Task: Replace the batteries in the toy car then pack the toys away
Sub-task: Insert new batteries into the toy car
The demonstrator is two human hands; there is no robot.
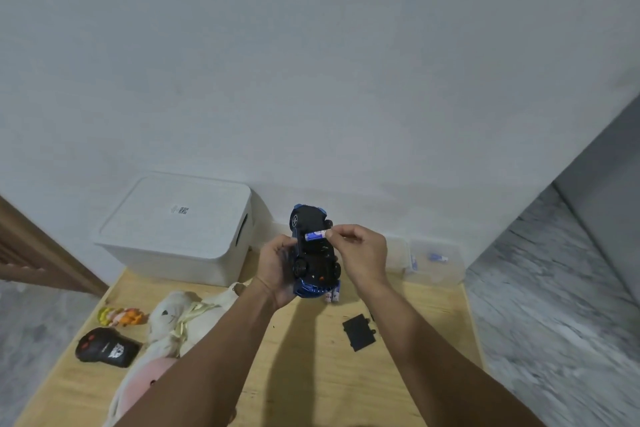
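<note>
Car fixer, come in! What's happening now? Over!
Left hand grips upturned toy car. Right hand pinches battery at its underside. Black cover off, on table.

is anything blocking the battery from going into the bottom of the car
Nothing visible does. The right hand pinches the battery right at the upturned underside of the toy car, which the left hand holds. The black cover already lies off on the table.

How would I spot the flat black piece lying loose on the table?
Start at the wooden table and look to its right half, just past the right forearm. The battery cover lies there flat, a small black rectangle with little tabs, unlike the rounded black remote far left.
</note>
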